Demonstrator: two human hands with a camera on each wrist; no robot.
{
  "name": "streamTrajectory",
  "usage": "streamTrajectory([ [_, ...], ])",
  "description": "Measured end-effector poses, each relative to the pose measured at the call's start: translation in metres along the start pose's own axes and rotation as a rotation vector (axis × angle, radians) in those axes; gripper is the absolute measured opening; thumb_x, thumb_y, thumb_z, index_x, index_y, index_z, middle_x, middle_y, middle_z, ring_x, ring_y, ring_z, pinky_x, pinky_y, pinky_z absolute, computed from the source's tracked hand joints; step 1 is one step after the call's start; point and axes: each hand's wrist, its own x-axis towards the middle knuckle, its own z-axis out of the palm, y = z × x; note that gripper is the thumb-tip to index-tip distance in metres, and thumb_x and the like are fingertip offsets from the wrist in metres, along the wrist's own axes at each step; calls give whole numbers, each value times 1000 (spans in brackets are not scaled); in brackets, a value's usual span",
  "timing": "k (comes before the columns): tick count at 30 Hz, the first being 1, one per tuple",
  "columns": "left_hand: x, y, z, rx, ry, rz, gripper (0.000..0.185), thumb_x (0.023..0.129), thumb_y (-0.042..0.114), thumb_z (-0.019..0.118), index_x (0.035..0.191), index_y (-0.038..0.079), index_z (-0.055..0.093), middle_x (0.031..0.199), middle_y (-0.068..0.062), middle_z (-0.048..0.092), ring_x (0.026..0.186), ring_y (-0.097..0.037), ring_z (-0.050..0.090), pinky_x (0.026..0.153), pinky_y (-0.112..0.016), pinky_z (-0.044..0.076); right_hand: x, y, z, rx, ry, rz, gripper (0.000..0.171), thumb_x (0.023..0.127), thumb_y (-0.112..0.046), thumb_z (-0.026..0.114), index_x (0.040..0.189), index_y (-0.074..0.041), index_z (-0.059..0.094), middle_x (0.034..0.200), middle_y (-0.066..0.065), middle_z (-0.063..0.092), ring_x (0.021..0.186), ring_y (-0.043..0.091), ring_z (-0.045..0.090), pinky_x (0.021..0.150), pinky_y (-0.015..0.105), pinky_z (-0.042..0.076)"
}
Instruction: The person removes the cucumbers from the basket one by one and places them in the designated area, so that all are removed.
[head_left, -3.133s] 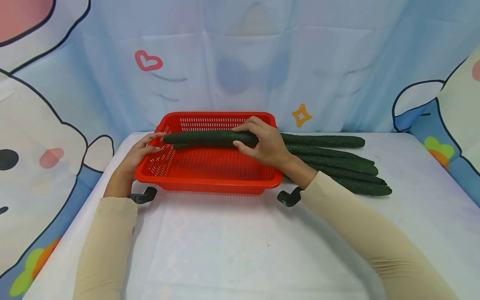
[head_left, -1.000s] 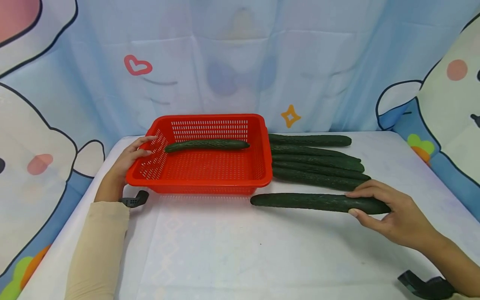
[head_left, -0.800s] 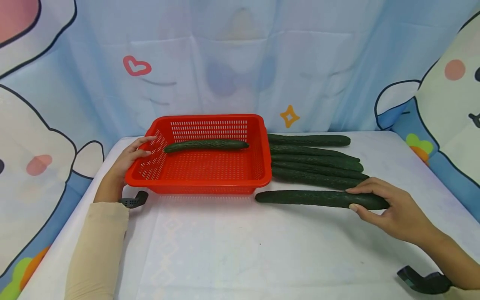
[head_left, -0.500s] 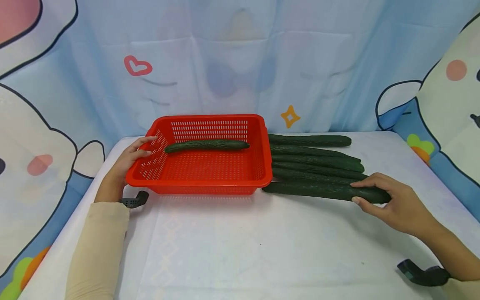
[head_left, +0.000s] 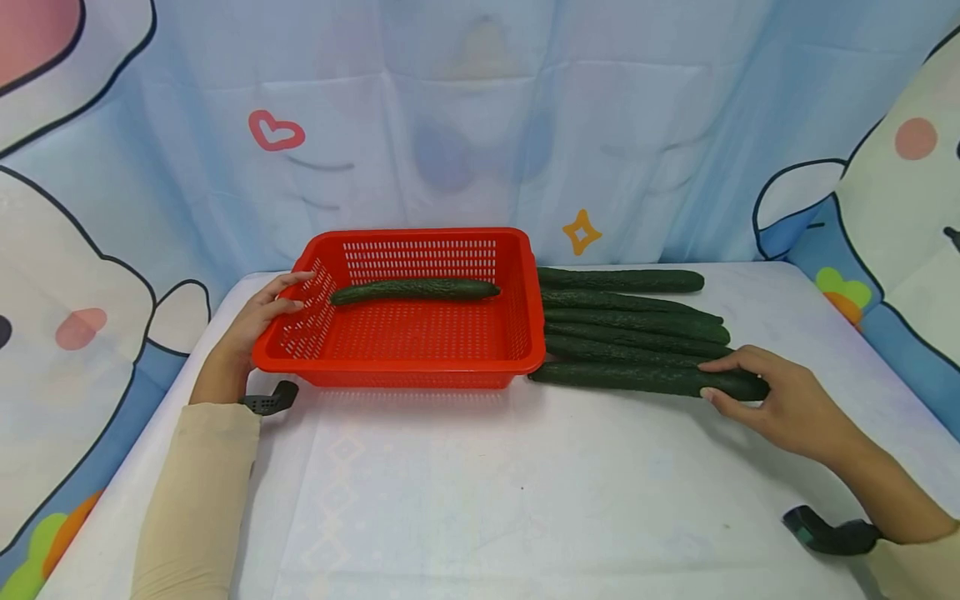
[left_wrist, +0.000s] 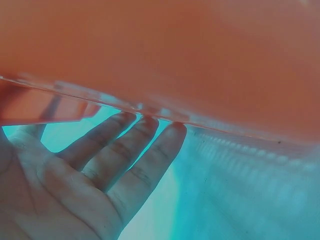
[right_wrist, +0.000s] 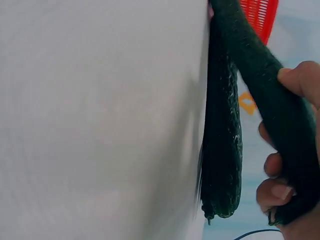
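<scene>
The right hand [head_left: 780, 400] grips the nearest cucumber [head_left: 637, 379] at its far end, fingers [right_wrist: 272, 165] curled around it. It has moved from the open table [head_left: 480, 500] back against the row of cucumbers [head_left: 630, 321]. Beyond, the left hand [head_left: 258, 312] rests with relaxed fingers on the red basket [head_left: 405, 371], where one cucumber [head_left: 414, 290] lies.

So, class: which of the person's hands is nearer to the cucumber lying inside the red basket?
Left. The left hand rests on the red basket beside the cucumber; the right hand is far off, gripping another cucumber.
</scene>
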Motion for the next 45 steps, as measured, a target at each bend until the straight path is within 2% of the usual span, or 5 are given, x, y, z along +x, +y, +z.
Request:
streamTrajectory([
  [9, 2, -1, -1, 17, -3, 21, 47, 93, 17, 50, 137, 30, 39, 141, -7, 30, 113, -26, 49, 82, -35, 54, -3, 7, 0, 13, -172, 186, 35, 74, -30, 76, 106, -22, 64, 111, 17, 63, 107, 42, 53, 81, 56, 42],
  [19, 1, -2, -1, -8, -18, 21, 47, 93, 17, 50, 137, 29, 39, 141, -7, 29, 113, -26, 48, 81, -35, 55, -7, 12, 0, -3, -249, 227, 35, 79, -38, 70, 109, -21, 64, 111, 16, 63, 49, 3, 31, 45, 21, 29],
  [26, 1, -2, 0, 20, 5, 12, 47, 93, 18, 51, 137, 31, 39, 141, -6, 29, 113, -25, 49, 81, -34, 54, -5, 12, -1, -36, -285, 254, 40, 79, -44, 68, 108, -17, 66, 113, 21, 62, 86, 23, 56, 61, 32, 48],
  [35, 2, -1, 0, 27, 15, 1, 47, 93, 17, 50, 136, 31, 39, 140, -5, 30, 115, -28, 45, 79, -33, 55, -5, 9, -3, -37, -311, 284, 43, 78, -45, 68, 111, -17, 64, 113, 23, 60, 57, 10, 44, 44, 22, 36],
  [45, 1, -1, 0, 27, 12, 4, 48, 93, 16, 49, 138, 30, 37, 140, -4, 31, 115, -28, 46, 80, -33, 55, -6, 6, -4, -60, -289, 250, 41, 77, -42, 70, 110, -18, 65, 109, 18, 62, 95, 33, 57, 61, 31, 46],
])
